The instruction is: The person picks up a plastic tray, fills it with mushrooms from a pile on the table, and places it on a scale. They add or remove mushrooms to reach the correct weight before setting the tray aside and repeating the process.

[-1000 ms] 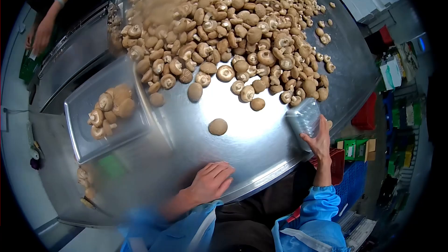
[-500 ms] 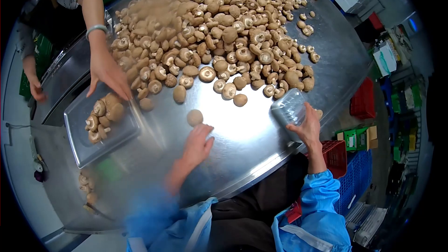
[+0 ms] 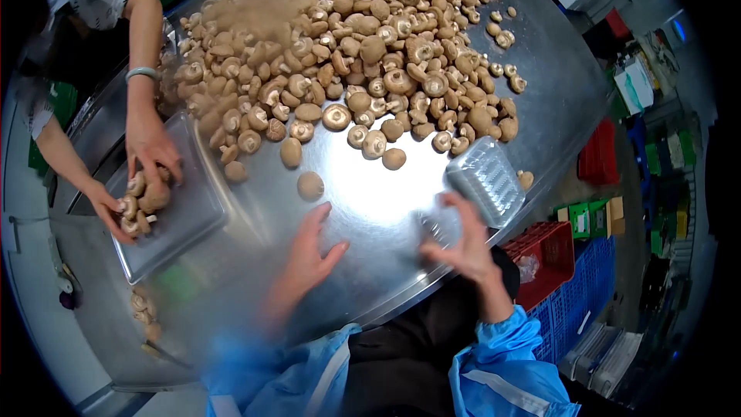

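My left hand (image 3: 305,259) is open over the steel table (image 3: 370,262), thumb and fingers apart, just below a lone brown mushroom (image 3: 310,186). Slightly blurred, my right hand (image 3: 467,247) has its thumb and fingers around a small clear plastic tray (image 3: 434,228), smeared by motion. Right behind that hand lies another ribbed clear plastic tray (image 3: 486,181), touched by no hand. A large heap of mushrooms (image 3: 370,50) covers the far part of the table.
At the left, a co-worker's two hands (image 3: 153,147) hold mushrooms (image 3: 143,205) over a clear bin (image 3: 208,224). More mushrooms and a knife (image 3: 162,354) lie at the lower left. A red crate (image 3: 552,251) and blue crate (image 3: 583,286) stand beyond the right edge.
My right hand has left the ribbed tray and moved left and nearer, with a clear tray between its fingers. My left hand has opened wider. The co-worker's hands have come together around mushrooms.
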Motion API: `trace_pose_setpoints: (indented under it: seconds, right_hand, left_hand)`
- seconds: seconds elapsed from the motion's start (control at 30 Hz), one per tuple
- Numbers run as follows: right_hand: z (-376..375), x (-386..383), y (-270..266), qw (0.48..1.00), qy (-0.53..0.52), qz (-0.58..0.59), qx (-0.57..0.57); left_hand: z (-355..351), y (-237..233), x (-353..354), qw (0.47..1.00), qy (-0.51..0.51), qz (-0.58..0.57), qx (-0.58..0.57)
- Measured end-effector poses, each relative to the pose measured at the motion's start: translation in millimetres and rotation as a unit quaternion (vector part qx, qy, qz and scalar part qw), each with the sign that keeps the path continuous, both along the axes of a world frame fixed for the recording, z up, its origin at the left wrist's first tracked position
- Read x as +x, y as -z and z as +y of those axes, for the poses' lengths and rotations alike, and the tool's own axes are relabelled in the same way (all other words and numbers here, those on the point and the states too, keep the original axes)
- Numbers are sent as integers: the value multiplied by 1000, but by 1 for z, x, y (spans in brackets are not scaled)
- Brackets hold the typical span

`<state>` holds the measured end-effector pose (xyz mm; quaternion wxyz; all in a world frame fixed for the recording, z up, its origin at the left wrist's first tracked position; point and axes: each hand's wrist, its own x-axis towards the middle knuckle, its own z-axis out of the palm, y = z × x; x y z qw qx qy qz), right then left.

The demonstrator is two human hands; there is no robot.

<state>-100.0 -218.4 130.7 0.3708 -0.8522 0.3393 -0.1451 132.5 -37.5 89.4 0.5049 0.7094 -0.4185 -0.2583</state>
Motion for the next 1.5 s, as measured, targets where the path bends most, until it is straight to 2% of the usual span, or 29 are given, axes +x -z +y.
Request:
trace_pose_setpoints:
  seconds: [0.03,0.07,0.1,0.13,0.2,0.23,0.3,0.33,0.47,0.57,0.63,0.7,0.77,0.83,0.93,1.0,1.1,1.17,1.23,1.27,1.3,1.33,1.4,1.43,1.5]
  right_hand:
    - [18,8,5,992,-34,-7,123]
    - [36,20,8,972,-86,-1,219]
    - [51,31,9,940,-140,6,313]
    - [64,41,13,890,-160,-35,425]
    - [79,53,23,747,-195,-115,625]
    - [76,54,29,730,-186,-122,647]
    - [61,53,39,696,-164,-134,686]
    - [55,51,39,711,-117,-159,675]
    - [35,44,33,820,0,-55,570]
    - [36,36,36,852,-18,53,521]
    - [38,33,39,851,95,12,517]
    - [27,19,55,858,195,5,475]
    - [15,10,68,873,244,-44,420]
    - [8,17,71,898,257,-43,355]
    - [-6,40,71,901,277,-39,331]
    - [-25,60,99,911,288,-51,291]
    - [-61,112,109,913,286,-100,273]
    - [-84,152,99,914,299,-80,264]
    - [-101,179,83,923,282,-76,251]
    - [-112,192,96,918,291,-114,244]
    - [-123,203,118,914,287,-204,201]
    - [-129,211,122,942,281,-155,99]
    - [-136,215,124,951,276,-125,62]
    - [-136,215,123,941,277,-144,129]
    - [-132,213,121,912,277,-184,239]
  left_hand:
    - [0,-6,1,999,-11,27,-14]
    - [0,-12,6,999,37,-21,1]
    - [2,-16,13,994,84,-68,15]
    - [4,-18,18,985,128,-113,30]
    - [10,-5,21,976,137,144,86]
    - [12,-1,22,947,137,270,110]
    - [13,-2,22,934,54,341,90]
    - [13,-2,21,922,15,377,80]
    - [13,20,20,893,-143,427,12]
    - [20,33,4,899,-160,407,-4]
    - [28,34,-8,874,-127,466,58]
    - [22,31,-14,832,-62,537,126]
    - [5,28,-16,766,32,612,195]
    - [-17,33,-22,757,0,632,167]
    - [-51,52,-14,724,-56,681,93]
    - [-72,60,5,717,-81,688,73]
    - [-107,57,35,761,-147,629,60]
    - [-133,52,67,788,-159,592,62]
    - [-163,48,93,790,-224,570,35]
    - [-180,56,106,792,-216,570,27]
    - [-196,69,117,795,-208,569,22]
    - [-205,72,123,799,-200,567,16]
    - [-212,71,124,844,-189,501,24]
    - [-212,69,122,864,-184,468,29]
    - [-207,70,117,871,-178,457,8]
